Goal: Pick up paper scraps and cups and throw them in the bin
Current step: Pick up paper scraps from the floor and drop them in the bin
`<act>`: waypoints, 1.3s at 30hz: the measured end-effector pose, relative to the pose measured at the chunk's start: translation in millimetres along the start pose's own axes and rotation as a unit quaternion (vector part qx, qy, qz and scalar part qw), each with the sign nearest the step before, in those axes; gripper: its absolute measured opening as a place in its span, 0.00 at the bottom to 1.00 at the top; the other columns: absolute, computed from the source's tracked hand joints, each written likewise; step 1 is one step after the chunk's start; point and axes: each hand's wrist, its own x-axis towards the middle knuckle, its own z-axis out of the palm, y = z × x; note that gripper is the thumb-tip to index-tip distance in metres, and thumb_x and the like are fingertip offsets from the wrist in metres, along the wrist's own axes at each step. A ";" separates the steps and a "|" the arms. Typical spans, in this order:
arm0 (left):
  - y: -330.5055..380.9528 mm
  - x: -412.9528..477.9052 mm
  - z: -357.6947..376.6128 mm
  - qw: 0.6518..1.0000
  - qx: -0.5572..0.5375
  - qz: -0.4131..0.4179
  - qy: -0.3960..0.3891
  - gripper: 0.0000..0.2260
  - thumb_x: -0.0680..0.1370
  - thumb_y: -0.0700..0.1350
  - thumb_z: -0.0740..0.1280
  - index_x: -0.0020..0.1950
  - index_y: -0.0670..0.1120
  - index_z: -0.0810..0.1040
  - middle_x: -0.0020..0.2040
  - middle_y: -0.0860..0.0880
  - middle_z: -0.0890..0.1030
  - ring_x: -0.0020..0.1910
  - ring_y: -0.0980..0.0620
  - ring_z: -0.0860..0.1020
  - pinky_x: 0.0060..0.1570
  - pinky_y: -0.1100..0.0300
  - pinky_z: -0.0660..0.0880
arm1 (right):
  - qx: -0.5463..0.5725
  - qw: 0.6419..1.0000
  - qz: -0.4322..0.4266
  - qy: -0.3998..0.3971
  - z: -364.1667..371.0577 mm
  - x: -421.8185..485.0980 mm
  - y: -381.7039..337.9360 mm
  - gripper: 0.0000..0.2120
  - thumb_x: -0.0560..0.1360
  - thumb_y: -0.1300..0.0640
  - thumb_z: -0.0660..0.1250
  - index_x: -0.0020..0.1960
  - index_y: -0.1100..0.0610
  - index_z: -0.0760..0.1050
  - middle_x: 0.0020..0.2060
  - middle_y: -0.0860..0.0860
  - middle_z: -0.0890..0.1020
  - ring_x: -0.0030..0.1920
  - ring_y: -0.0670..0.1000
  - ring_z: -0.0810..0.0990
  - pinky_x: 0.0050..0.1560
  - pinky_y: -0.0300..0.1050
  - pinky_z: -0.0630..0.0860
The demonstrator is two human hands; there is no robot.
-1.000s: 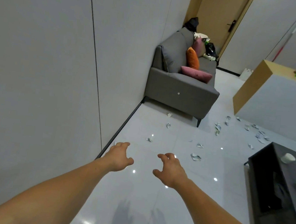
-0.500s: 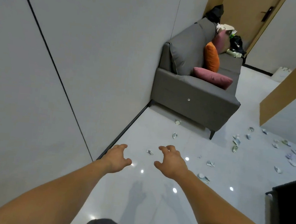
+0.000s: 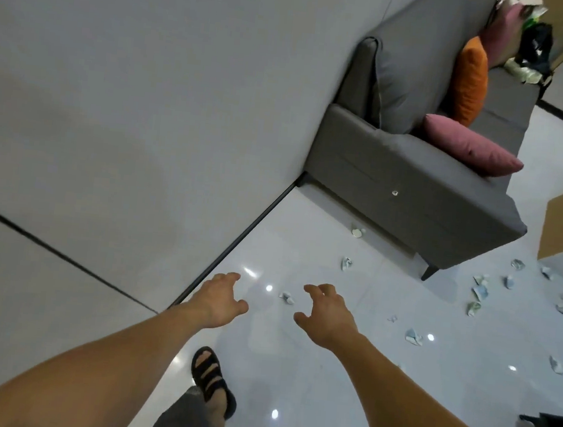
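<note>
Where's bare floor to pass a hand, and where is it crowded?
Bare floor runs between the dark skirting and the left hand, and from the right hand back to the sandalled foot. One scrap lies between the hands. Crowded: scraps right of the sofa leg.

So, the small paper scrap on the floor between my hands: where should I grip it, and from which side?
Pinch the paper scrap by its raised crumpled folds, coming from straight above with the right hand, which looks nearer. It lies low on the smooth floor, so a sideways approach would probably just slide it away.
</note>
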 end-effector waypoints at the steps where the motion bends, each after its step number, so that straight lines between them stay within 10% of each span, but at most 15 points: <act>1: 0.4 13.4 -3.7 1.000 -0.004 -0.005 -0.008 0.33 0.77 0.52 0.65 0.78 0.48 0.55 0.76 0.46 0.60 0.73 0.47 0.62 0.69 0.55 0.64 | 0.002 1.000 0.004 -0.007 -1.4 18.4 2.1 0.31 0.77 0.44 0.63 0.76 0.49 0.59 0.72 0.50 0.62 0.69 0.54 0.65 0.61 0.48 0.71; 11: -24.6 186.0 37.0 0.994 -0.034 -0.089 -0.044 0.31 0.78 0.51 0.65 0.78 0.49 0.55 0.75 0.47 0.62 0.73 0.49 0.63 0.70 0.54 0.63 | -0.005 0.994 0.003 -0.106 78.4 227.4 51.5 0.29 0.78 0.48 0.62 0.76 0.49 0.58 0.72 0.51 0.62 0.67 0.54 0.66 0.59 0.48 0.73; 23: -133.0 482.6 250.4 0.992 -0.023 -0.114 -0.040 0.30 0.76 0.55 0.65 0.75 0.52 0.60 0.71 0.48 0.67 0.68 0.49 0.68 0.64 0.55 0.66 | -0.105 0.976 -0.025 -0.188 333.3 491.4 189.0 0.32 0.78 0.48 0.64 0.76 0.49 0.54 0.71 0.53 0.61 0.66 0.58 0.67 0.56 0.49 0.73; 31: -203.6 518.5 357.7 0.983 -0.093 -0.152 -0.051 0.30 0.76 0.56 0.65 0.75 0.53 0.59 0.73 0.50 0.66 0.69 0.48 0.68 0.63 0.56 0.65 | -0.096 0.989 -0.038 -0.110 450.7 534.1 228.0 0.20 0.78 0.56 0.62 0.69 0.52 0.66 0.60 0.56 0.67 0.53 0.58 0.73 0.43 0.47 0.70; 39: -201.2 491.3 335.6 0.909 -0.350 -0.225 -0.016 0.29 0.73 0.60 0.69 0.72 0.54 0.65 0.63 0.53 0.73 0.57 0.55 0.74 0.51 0.61 0.72 | 0.102 0.969 -0.185 -0.131 438.1 475.7 152.5 0.24 0.76 0.52 0.68 0.71 0.54 0.68 0.62 0.52 0.74 0.53 0.53 0.79 0.53 0.46 0.77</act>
